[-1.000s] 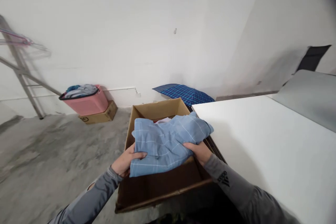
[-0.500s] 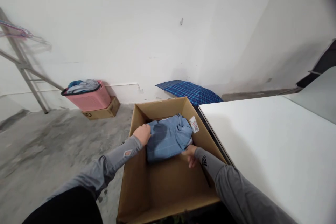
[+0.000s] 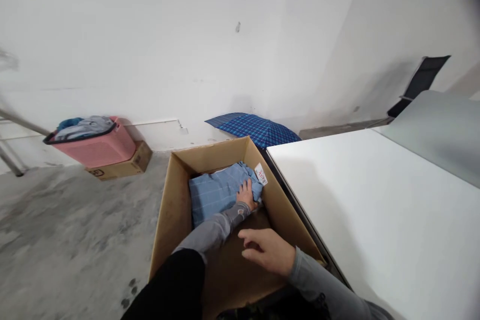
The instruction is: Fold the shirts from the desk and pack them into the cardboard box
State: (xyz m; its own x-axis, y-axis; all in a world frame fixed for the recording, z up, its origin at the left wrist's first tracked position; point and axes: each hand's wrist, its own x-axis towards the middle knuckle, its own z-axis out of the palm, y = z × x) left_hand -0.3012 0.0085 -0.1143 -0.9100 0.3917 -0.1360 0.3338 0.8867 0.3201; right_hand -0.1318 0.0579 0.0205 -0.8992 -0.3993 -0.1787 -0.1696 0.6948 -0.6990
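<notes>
A folded light-blue shirt (image 3: 212, 192) with thin pale lines lies at the far end inside an open cardboard box (image 3: 180, 245). My left hand (image 3: 246, 194) reaches into the box and rests on the shirt's right end near the collar, fingers stretched out. Nearer to me, my right hand (image 3: 268, 251) hovers over the box with nothing in it, thumb and fingers apart. My left forearm hides part of the shirt's near edge.
A white table (image 3: 367, 210) stands right against the box. Behind is an open blue checked umbrella (image 3: 258, 129). On the grey floor at left, a pink basket (image 3: 97, 149) of clothes sits on a small carton (image 3: 140, 157).
My left hand has moved from the shirt's left edge to its right end. My right hand has let go of the shirt's near corner and come back towards me. The view has turned right.
</notes>
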